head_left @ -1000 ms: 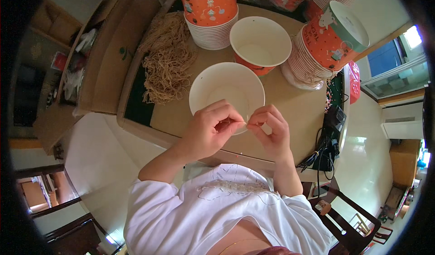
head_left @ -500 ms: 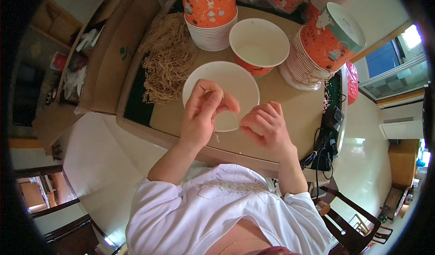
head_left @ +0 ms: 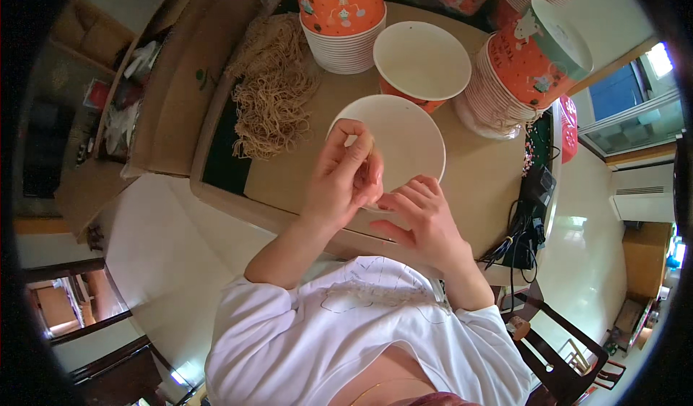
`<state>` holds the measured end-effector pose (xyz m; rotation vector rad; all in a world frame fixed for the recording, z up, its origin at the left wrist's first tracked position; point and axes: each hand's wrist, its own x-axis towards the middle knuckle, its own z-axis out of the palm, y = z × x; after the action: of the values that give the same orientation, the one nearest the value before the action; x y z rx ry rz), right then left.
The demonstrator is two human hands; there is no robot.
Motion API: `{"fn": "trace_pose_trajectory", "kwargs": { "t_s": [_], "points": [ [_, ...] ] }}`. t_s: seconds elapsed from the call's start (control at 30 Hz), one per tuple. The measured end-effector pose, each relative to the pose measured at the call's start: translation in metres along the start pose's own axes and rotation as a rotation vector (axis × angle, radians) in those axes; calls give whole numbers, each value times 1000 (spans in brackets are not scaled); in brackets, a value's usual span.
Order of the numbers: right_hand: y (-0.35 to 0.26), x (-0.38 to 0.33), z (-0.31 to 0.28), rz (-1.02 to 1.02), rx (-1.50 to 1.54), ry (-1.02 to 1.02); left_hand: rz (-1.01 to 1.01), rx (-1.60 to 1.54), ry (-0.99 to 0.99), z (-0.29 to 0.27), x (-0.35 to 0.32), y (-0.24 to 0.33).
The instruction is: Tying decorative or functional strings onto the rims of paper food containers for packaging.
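My left hand (head_left: pixel 348 166) is raised over the near edge of the table, fingers curled in and pinched together; what they hold, if anything, is hidden. Close at its right, my right hand (head_left: pixel 426 215) has its thumb apart from the bent fingers, and its fingertips come near the left hand's. Nothing shows in its grip. Just beyond both hands is a round paper tub (head_left: pixel 408 142) with a white inside, its near rim partly covered by them. A second paper tub (head_left: pixel 422 59), orange outside, stands farther back.
A tangled heap of tan string (head_left: pixel 273 92) lies at left beside a cardboard box (head_left: pixel 170 88). Stacked orange paper tubs (head_left: pixel 343 16) stand at the back, another stack (head_left: pixel 530 63) at right. Black cables (head_left: pixel 516 236) lie on the table's right edge.
My left hand has curled its fingers tighter, and the right thumb has come away from its fingers. A thin strand between the hands no longer shows. The near tub sits farther right.
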<state>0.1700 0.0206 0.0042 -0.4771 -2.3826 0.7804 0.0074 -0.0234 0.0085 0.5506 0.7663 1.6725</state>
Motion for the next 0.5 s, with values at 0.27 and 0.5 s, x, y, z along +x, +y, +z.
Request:
{"fn": "trace_pose_trajectory", "kwargs": {
  "t_s": [0.27, 0.5],
  "points": [
    [1, 5, 11, 26, -65, -13, -6, -323, -189, -10, 7, -6],
    [-4, 8, -12, 107, -202, -181, 218, -80, -190, -12, 0, -10]
  ]
}}
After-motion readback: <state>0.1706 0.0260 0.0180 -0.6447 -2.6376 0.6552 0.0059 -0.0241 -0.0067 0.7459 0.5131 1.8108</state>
